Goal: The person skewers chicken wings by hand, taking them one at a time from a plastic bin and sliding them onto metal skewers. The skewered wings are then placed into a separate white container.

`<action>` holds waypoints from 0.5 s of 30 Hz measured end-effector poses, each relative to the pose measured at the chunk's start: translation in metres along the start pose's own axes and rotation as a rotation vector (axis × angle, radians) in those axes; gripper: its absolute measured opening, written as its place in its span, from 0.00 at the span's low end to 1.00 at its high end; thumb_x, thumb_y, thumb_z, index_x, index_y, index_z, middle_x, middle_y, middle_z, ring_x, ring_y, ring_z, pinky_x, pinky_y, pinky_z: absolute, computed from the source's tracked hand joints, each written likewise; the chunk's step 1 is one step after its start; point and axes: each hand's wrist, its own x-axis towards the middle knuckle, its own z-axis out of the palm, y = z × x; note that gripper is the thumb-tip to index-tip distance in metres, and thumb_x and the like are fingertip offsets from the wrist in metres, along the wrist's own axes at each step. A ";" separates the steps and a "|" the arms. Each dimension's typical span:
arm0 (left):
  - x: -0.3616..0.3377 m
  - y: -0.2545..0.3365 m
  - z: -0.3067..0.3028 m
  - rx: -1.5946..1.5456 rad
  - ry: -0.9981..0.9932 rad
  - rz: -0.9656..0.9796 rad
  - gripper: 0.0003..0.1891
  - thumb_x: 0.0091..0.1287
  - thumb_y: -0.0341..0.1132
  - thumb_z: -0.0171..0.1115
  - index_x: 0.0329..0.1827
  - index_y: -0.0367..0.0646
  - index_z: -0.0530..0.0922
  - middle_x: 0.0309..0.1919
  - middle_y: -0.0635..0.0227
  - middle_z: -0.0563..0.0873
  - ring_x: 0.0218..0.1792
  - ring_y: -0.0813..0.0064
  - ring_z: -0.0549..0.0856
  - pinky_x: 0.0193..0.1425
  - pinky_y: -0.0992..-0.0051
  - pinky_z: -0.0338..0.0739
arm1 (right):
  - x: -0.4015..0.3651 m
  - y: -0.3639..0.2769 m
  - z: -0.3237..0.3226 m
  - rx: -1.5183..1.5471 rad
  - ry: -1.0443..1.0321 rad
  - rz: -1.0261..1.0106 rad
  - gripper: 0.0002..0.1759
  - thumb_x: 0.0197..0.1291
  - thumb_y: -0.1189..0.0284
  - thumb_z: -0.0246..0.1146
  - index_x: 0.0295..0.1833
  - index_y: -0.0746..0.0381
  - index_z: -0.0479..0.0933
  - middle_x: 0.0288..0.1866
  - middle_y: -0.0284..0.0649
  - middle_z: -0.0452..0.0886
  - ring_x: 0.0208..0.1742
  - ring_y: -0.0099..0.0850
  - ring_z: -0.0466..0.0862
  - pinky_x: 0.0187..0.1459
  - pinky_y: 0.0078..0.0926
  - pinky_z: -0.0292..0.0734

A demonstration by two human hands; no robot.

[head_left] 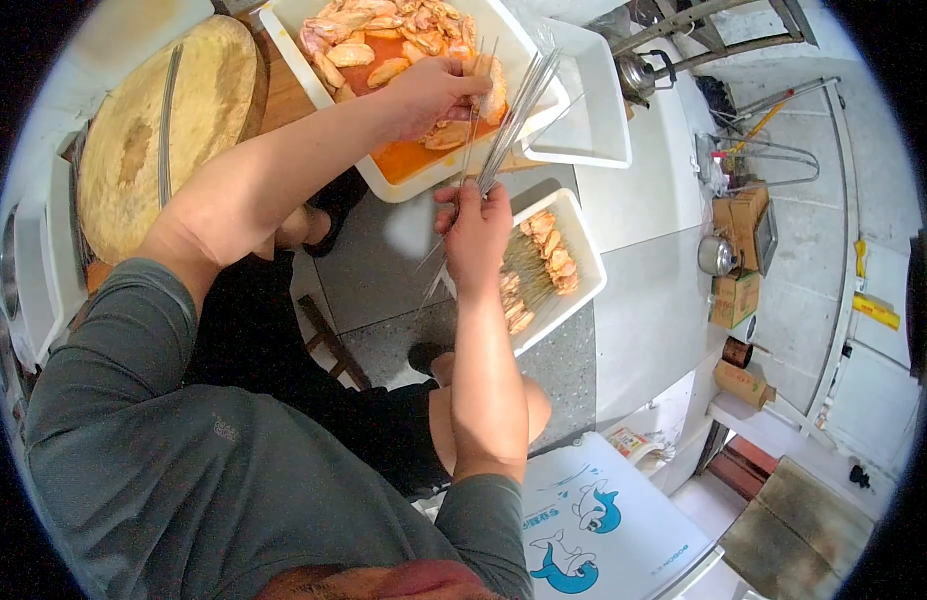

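Note:
My left hand [429, 98], its fingers pinched, is over a large white tub [386, 188] of raw chicken pieces in orange-red marinade. A chicken wing [497, 92] is at its fingertips, with thin skewers running past the fingers. Lower and to the right, my right hand [476, 238] is closed around a bundle of long thin metal skewers [519, 112], which fan upward across the tub's rim. Beyond that hand, a smaller white tub [590, 270] holds rows of skewered chicken [550, 252].
An empty-looking white bin [612, 140] adjoins the large tub. A round wooden chopping block [124, 150] with a metal strip across it stands at left. A white chest with dolphin drawings [614, 510] is at lower right. Kettles [719, 256] and cardboard boxes [736, 298] line the right wall.

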 end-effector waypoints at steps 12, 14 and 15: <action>0.007 -0.002 -0.005 -0.014 0.007 0.019 0.16 0.70 0.40 0.61 0.52 0.37 0.77 0.41 0.66 0.84 0.38 0.77 0.84 0.40 0.78 0.81 | 0.001 0.005 -0.007 -0.193 0.008 -0.056 0.09 0.72 0.71 0.51 0.44 0.68 0.68 0.32 0.42 0.83 0.22 0.26 0.80 0.23 0.24 0.73; 0.010 -0.004 -0.006 -0.067 0.006 0.055 0.16 0.71 0.41 0.60 0.53 0.37 0.77 0.42 0.65 0.84 0.41 0.74 0.85 0.43 0.76 0.82 | -0.002 0.005 -0.007 -0.226 0.023 -0.047 0.09 0.73 0.70 0.51 0.45 0.68 0.68 0.33 0.43 0.83 0.24 0.27 0.83 0.23 0.24 0.74; 0.011 -0.003 -0.007 -0.087 0.021 0.057 0.15 0.71 0.40 0.59 0.52 0.37 0.77 0.42 0.65 0.84 0.41 0.74 0.85 0.43 0.75 0.82 | -0.004 0.005 -0.008 -0.243 0.031 -0.042 0.10 0.73 0.70 0.51 0.46 0.67 0.68 0.33 0.43 0.83 0.25 0.28 0.84 0.23 0.23 0.74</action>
